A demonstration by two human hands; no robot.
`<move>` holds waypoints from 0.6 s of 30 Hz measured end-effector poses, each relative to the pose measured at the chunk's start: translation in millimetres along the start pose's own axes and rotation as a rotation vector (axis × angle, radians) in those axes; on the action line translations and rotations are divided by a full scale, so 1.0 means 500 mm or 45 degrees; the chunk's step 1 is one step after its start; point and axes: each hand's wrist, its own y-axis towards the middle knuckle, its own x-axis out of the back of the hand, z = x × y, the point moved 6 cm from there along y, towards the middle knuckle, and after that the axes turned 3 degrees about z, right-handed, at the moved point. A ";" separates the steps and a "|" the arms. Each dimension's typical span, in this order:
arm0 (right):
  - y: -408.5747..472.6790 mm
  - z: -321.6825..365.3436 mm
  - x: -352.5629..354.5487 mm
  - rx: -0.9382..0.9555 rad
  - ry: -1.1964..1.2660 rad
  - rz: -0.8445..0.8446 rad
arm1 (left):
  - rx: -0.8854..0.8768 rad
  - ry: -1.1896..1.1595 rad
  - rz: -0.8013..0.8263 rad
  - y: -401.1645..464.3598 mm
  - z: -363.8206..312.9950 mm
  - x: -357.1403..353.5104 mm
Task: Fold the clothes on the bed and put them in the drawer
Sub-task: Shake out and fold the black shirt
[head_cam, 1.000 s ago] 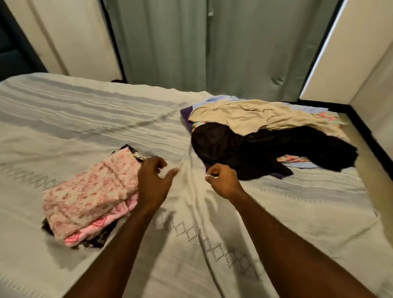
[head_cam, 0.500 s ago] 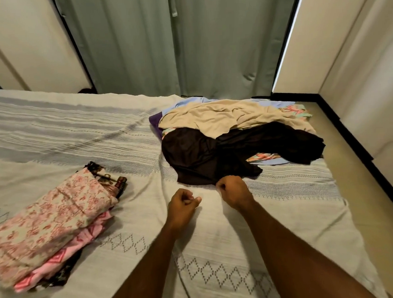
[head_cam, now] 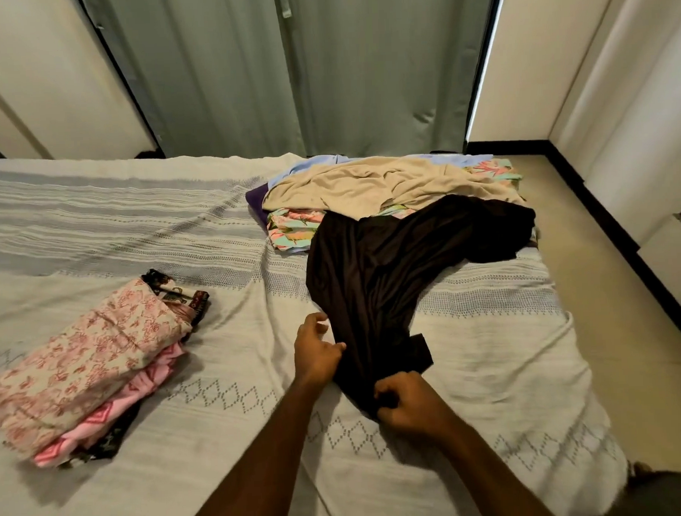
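A black garment (head_cam: 394, 271) stretches from the unfolded pile toward me across the bed (head_cam: 96, 237). My right hand (head_cam: 409, 405) grips its near end in curled fingers. My left hand (head_cam: 315, 352) pinches the garment's left edge between thumb and fingers. Behind it lies the pile of unfolded clothes: a beige piece (head_cam: 367, 186) on top, a floral print piece (head_cam: 292, 226), light blue and purple fabric beneath. A stack of folded clothes (head_cam: 86, 358), pink floral on top, sits at the left of the bed.
Grey-green curtains (head_cam: 284, 73) hang behind the bed. The floor (head_cam: 605, 285) runs along the bed's right side, with white cabinet fronts (head_cam: 645, 127) beyond it. No drawer is in view.
Both hands reached from the bedspread to the pile, took hold of the black garment and pulled it toward me, stretching it out. The view shifted right.
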 end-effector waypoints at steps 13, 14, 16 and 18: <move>-0.273 -0.168 0.163 -0.572 -0.062 -0.460 | -0.440 0.568 0.197 -0.164 -0.027 -0.079; -0.293 -0.171 0.166 -0.621 -0.142 -0.475 | -0.480 0.671 0.160 -0.159 -0.038 -0.081; -0.318 -0.166 0.176 -0.599 -0.322 -0.593 | -0.533 0.940 0.143 -0.143 -0.059 -0.094; -0.316 -0.121 0.188 -0.343 -0.399 -0.763 | -0.520 1.123 0.212 -0.119 -0.077 -0.105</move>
